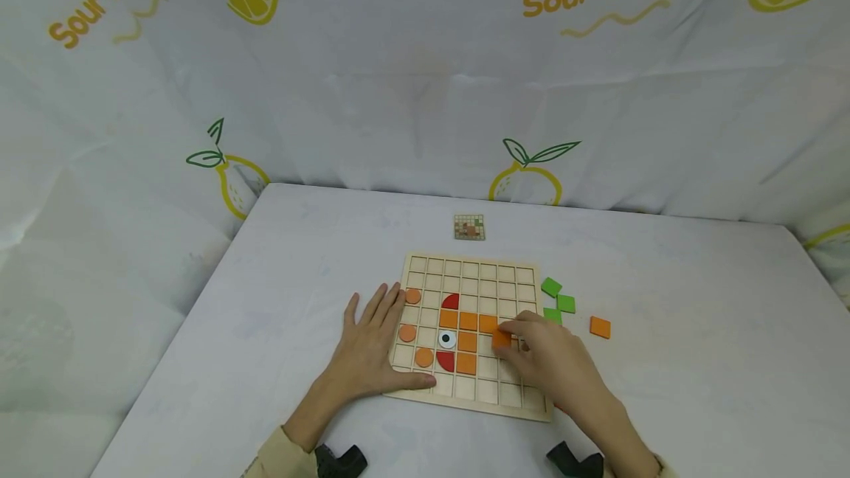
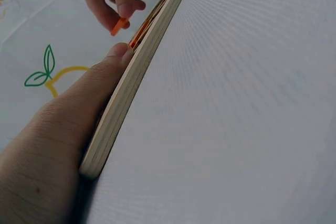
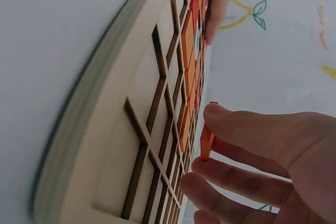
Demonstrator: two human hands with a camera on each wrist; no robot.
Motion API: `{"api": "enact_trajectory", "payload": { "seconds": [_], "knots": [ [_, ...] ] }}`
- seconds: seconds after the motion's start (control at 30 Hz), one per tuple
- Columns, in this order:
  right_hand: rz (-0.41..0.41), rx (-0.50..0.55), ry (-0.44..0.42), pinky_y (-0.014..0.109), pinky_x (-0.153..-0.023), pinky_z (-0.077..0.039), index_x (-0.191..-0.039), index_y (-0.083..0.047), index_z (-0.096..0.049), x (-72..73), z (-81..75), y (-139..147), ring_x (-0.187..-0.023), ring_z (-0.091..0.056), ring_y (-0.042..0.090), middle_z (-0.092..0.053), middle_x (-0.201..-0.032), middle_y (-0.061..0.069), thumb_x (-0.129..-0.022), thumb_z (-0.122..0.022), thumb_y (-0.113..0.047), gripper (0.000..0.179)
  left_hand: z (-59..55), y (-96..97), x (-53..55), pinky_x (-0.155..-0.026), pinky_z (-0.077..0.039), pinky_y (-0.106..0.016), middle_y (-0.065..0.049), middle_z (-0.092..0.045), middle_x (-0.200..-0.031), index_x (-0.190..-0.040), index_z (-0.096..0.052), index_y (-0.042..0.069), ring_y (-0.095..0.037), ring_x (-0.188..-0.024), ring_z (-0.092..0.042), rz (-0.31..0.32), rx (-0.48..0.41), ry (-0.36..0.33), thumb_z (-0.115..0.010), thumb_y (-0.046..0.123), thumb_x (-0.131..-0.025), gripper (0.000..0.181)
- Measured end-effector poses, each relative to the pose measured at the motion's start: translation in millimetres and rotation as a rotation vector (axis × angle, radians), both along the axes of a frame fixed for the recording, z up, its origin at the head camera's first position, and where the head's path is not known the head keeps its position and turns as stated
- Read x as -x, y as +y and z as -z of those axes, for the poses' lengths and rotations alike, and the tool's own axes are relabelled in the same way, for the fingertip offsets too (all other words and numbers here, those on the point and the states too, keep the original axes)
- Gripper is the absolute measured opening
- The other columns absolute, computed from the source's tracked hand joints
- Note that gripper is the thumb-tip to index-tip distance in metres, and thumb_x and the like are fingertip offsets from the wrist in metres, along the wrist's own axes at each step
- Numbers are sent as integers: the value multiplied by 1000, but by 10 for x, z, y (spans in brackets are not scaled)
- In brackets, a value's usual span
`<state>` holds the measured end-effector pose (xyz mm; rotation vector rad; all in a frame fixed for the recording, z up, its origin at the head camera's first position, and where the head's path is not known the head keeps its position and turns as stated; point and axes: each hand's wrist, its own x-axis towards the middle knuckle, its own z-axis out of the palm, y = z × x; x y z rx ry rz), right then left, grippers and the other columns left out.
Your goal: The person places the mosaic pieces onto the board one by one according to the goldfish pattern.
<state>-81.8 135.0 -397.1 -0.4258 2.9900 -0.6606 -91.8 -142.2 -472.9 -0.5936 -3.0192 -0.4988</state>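
A wooden grid board (image 1: 505, 410) lies on the white table. My left hand (image 1: 368, 349) rests on its left side, fingers straight and thumb along the near edge. Between thumb and fingers, my right hand (image 1: 558, 360) pinches an orange square tile (image 3: 207, 142), held just above the board's right-hand cells. Several orange squares (image 1: 468, 342) sit in the middle cells. Around a round black-and-white eye piece (image 1: 447, 339) are two red quarter-round pieces, one farther up (image 1: 451, 301) and one just below (image 1: 446, 361). Orange discs (image 1: 407, 333) lie in cells near the left hand.
Green square tiles (image 1: 566, 304) lie off the board's right edge, partly behind the right hand. Farther right is a loose orange square (image 1: 600, 327). Beyond the board's far edge lies a small patterned card (image 1: 469, 227). A printed white cloth (image 1: 412, 116) hangs behind the table.
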Motion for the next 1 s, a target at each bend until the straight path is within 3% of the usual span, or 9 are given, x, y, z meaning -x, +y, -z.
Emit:
{"api": "enact_trajectory", "payload": {
  "seconds": [0.27, 1.0],
  "knots": [
    [-22, 2, -14, 18, -50, -36, -105, -5, -79, 7, 50, -129, -59, -44, 6, -68, -82, -2, -82, -85, -16, 25, 8, 3, 2, -123, -6, -70, -10, -22, -172, -163, -23, 8, -32, -161, -18, -4, -2, -5, -66, 87, -64, 135],
    [-26, 2, 10, 20, -50, -35, -104, -8, -81, 24, 144, -151, -61, -43, 8, -61, -79, -4, -79, -88, -15, 27, 22, -2, 6, -124, -6, -70, -10, -22, -172, -164, -22, 9, -31, -161, -17, -5, 2, -1, -66, 88, -63, 135]
  ]
}}
